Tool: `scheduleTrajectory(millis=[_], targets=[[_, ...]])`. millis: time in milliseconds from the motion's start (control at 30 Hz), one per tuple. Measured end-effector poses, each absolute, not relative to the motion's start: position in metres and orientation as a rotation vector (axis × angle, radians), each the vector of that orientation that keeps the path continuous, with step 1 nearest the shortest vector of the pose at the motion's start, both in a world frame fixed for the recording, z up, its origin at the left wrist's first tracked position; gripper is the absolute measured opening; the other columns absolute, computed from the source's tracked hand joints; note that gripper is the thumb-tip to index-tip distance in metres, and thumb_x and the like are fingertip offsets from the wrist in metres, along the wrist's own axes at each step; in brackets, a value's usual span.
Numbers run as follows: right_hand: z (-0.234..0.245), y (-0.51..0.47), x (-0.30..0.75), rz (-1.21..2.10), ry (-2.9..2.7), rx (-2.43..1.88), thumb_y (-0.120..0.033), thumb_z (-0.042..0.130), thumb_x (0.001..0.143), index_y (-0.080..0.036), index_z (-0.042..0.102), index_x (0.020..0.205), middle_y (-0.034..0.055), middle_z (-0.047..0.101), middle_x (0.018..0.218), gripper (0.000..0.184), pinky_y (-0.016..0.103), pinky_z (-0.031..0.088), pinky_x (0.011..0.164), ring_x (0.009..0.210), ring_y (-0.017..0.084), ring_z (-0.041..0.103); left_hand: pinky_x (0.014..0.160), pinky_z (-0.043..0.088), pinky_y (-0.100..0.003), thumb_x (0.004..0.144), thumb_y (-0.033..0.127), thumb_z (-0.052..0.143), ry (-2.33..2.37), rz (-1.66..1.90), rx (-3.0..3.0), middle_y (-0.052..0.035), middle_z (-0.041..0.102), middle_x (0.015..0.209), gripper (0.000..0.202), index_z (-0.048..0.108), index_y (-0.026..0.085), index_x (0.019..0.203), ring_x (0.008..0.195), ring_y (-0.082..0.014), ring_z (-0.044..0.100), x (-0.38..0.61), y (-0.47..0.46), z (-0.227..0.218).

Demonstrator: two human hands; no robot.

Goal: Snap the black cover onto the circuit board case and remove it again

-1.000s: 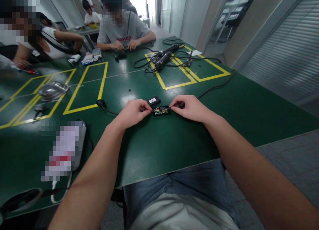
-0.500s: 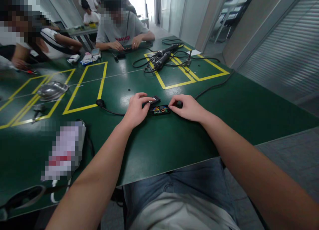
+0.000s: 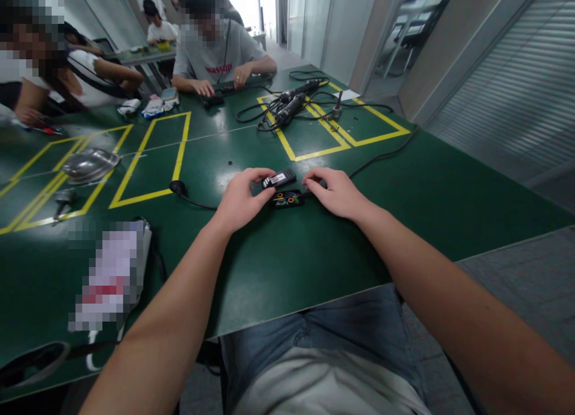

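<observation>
My left hand (image 3: pixel 242 199) grips the left end of a black plastic cover (image 3: pixel 279 178) with a white label, its thumb and fingers closed on it. Just below the cover, an open black housing (image 3: pixel 288 199) lies on the table with a circuit board and copper-coloured coils showing inside. My right hand (image 3: pixel 335 192) is beside the housing's right end, fingers curved and thumb apart, with no object visibly held. Beneath it, a black cable runs from the housing. Another cable with a black plug (image 3: pixel 178 188) leads out from under my left hand.
Black tools with tangled cables (image 3: pixel 290 109) lie beyond my hands inside yellow tape outlines. A clear plastic piece (image 3: pixel 91 164) and a small metal part (image 3: pixel 64 200) are at the left. A white pouch-like item (image 3: pixel 112 271) sits near my left forearm. A co-worker (image 3: pixel 220 55) works across the green table (image 3: pixel 296 259).
The cover has been lifted and shifted, so its label shows more fully in my left hand. My right fingers have come away from the housing's end and spread slightly.
</observation>
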State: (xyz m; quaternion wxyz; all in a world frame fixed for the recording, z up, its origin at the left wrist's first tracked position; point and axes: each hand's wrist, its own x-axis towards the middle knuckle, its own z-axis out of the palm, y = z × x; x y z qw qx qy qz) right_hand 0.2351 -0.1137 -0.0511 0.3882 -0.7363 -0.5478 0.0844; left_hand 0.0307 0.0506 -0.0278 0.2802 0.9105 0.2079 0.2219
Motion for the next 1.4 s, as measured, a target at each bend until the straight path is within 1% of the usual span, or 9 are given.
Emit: scheduleTrajectory(millis=[167, 367, 700, 867, 1000, 1067, 1133, 1267, 1400], targets=[[-0.052, -0.113, 0.234, 0.224, -1.371, -1.892, -0.034, 0.062, 0.101, -0.024, 0.079, 0.097, 0.0060, 0.081, 0.092, 0.020, 0.038, 0.052, 0.083, 0.088, 0.026, 0.070, 0.113, 0.057, -0.050, 0.094, 0.027, 0.074, 0.315, 0.369, 2.518, -0.0083, 0.083, 0.130, 0.037, 0.084, 0.025, 0.129, 0.121, -0.0301, 0.075, 0.028, 0.043, -0.021], [-0.054, -0.112, 0.234, 0.216, -1.414, -1.942, -0.042, 0.072, 0.099, -0.024, 0.081, 0.097, 0.0070, 0.082, 0.095, 0.019, 0.044, 0.053, 0.090, 0.092, 0.028, 0.072, 0.116, 0.054, -0.050, 0.095, 0.026, 0.076, 0.297, 0.352, 2.639, -0.0092, 0.083, 0.129, 0.036, 0.085, 0.024, 0.130, 0.120, -0.0304, 0.075, 0.027, 0.045, -0.020], [-0.058, -0.109, 0.235, 0.214, -1.353, -1.977, -0.042, 0.077, 0.097, -0.026, 0.082, 0.097, 0.0052, 0.083, 0.099, 0.017, 0.045, 0.051, 0.096, 0.097, 0.028, 0.072, 0.112, 0.055, -0.053, 0.097, 0.028, 0.078, 0.300, 0.313, 2.744, -0.0124, 0.080, 0.125, 0.037, 0.084, 0.023, 0.133, 0.118, -0.0338, 0.070, 0.029, 0.042, -0.018], [-0.059, -0.110, 0.237, 0.183, -1.391, -2.032, -0.042, 0.071, 0.100, -0.027, 0.083, 0.099, 0.0067, 0.082, 0.101, 0.020, 0.047, 0.049, 0.096, 0.099, 0.030, 0.070, 0.109, 0.057, -0.048, 0.094, 0.029, 0.078, 0.367, 0.296, 2.499, -0.0078, 0.080, 0.120, 0.033, 0.082, 0.024, 0.126, 0.113, -0.0284, 0.073, 0.031, 0.046, -0.023], [-0.060, -0.110, 0.241, 0.171, -1.456, -2.053, -0.037, 0.060, 0.105, -0.027, 0.082, 0.102, 0.0093, 0.081, 0.101, 0.024, 0.047, 0.049, 0.092, 0.099, 0.032, 0.068, 0.096, 0.061, -0.041, 0.097, 0.032, 0.075, 0.489, 0.366, 2.172, -0.0066, 0.080, 0.113, 0.039, 0.068, 0.021, 0.133, 0.100, -0.0229, 0.075, 0.034, 0.055, -0.033], [-0.061, -0.111, 0.242, 0.175, -1.479, -2.030, -0.034, 0.061, 0.102, -0.026, 0.080, 0.101, 0.0093, 0.080, 0.098, 0.021, 0.046, 0.049, 0.088, 0.095, 0.031, 0.067, 0.094, 0.060, -0.040, 0.097, 0.031, 0.075, 0.579, 0.500, 2.139, -0.0068, 0.080, 0.115, 0.033, 0.064, 0.022, 0.126, 0.098, -0.0216, 0.074, 0.035, 0.060, -0.037], [-0.061, -0.111, 0.242, 0.170, -1.491, -2.003, -0.032, 0.064, 0.098, -0.025, 0.078, 0.097, 0.0085, 0.078, 0.095, 0.016, 0.044, 0.049, 0.086, 0.093, 0.030, 0.067, 0.097, 0.059, -0.042, 0.095, 0.030, 0.076, 0.685, 0.595, 2.221, -0.0066, 0.079, 0.115, 0.023, 0.063, 0.023, 0.112, 0.100, -0.0227, 0.073, 0.035, 0.063, -0.040], [-0.060, -0.114, 0.240, 0.188, -1.502, -1.927, -0.029, 0.068, 0.093, -0.025, 0.072, 0.089, 0.0061, 0.075, 0.090, 0.008, 0.041, 0.050, 0.084, 0.089, 0.027, 0.066, 0.104, 0.057, -0.050, 0.096, 0.029, 0.073, 0.740, 0.515, 2.474, -0.0069, 0.078, 0.105, 0.009, 0.066, 0.024, 0.095, 0.104, -0.0289, 0.072, 0.032, 0.061, -0.037], [-0.056, -0.116, 0.235, 0.209, -1.532, -1.902, -0.031, 0.072, 0.093, -0.025, 0.068, 0.085, 0.0058, 0.074, 0.091, 0.011, 0.039, 0.050, 0.081, 0.084, 0.024, 0.065, 0.113, 0.054, -0.054, 0.095, 0.029, 0.069, 0.608, 0.542, 2.644, -0.0131, 0.073, 0.123, 0.009, 0.073, 0.022, 0.092, 0.118, -0.0329, 0.069, 0.029, 0.053, -0.027]])
